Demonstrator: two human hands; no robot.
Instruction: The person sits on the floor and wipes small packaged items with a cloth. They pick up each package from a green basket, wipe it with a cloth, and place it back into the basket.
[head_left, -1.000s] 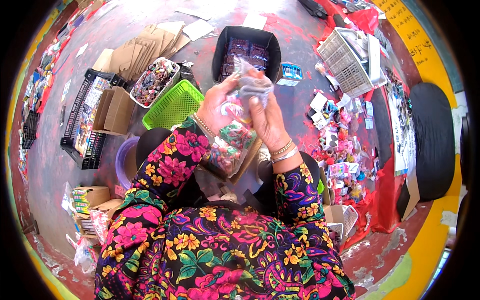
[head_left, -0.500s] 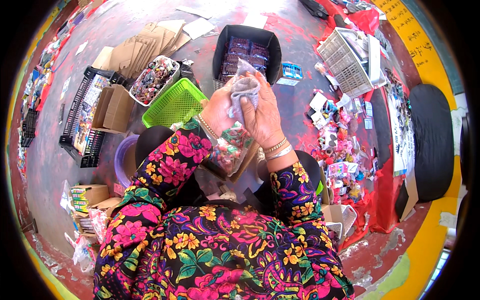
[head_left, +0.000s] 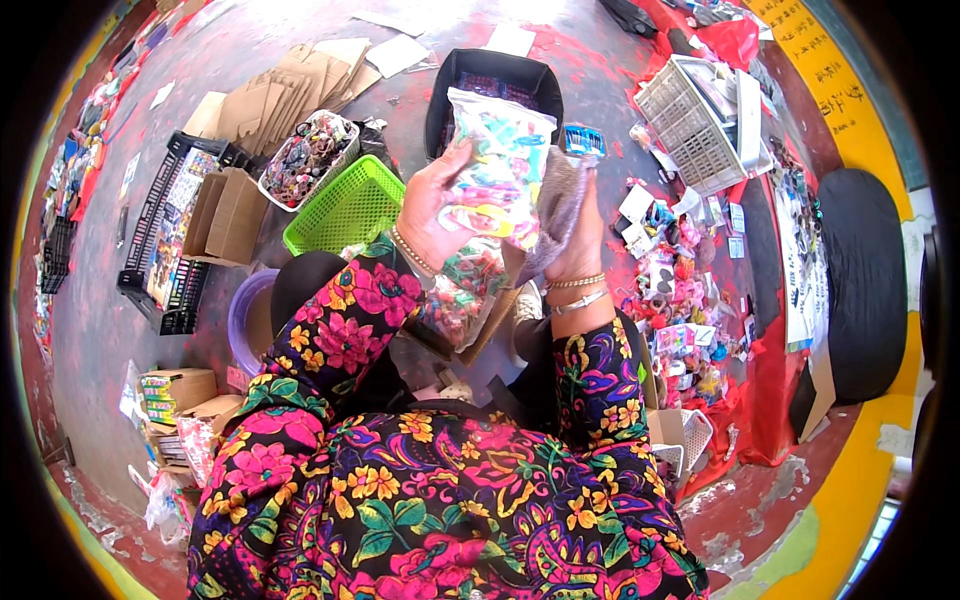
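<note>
Up in front of me, my left hand (head_left: 432, 208) grips the left side of a clear plastic bag (head_left: 500, 160) filled with small colourful pieces. My right hand (head_left: 583, 245) holds a grey cloth (head_left: 560, 200), which hangs along the bag's right side; the cloth hides most of its fingers. Beneath my hands, between my knees, another clear bag of red, green and white pieces (head_left: 462, 290) lies in a cardboard box (head_left: 490, 325), partly covered by my left wrist. Behind the raised bag stands a black bin (head_left: 438, 120) with dark blue packets.
A bright green basket (head_left: 345, 212) sits left of my hands, near a white basket of small trinkets (head_left: 312, 160). Farther left are a black crate (head_left: 180, 320) and flattened cardboard (head_left: 285, 100). Loose small goods (head_left: 680, 260) spread on the right, below a tilted white crate (head_left: 690, 130).
The grey cloth, bunched between both hands before, is now in my right hand alone, farther right. A bag of colourful pieces has come into view in my left hand.
</note>
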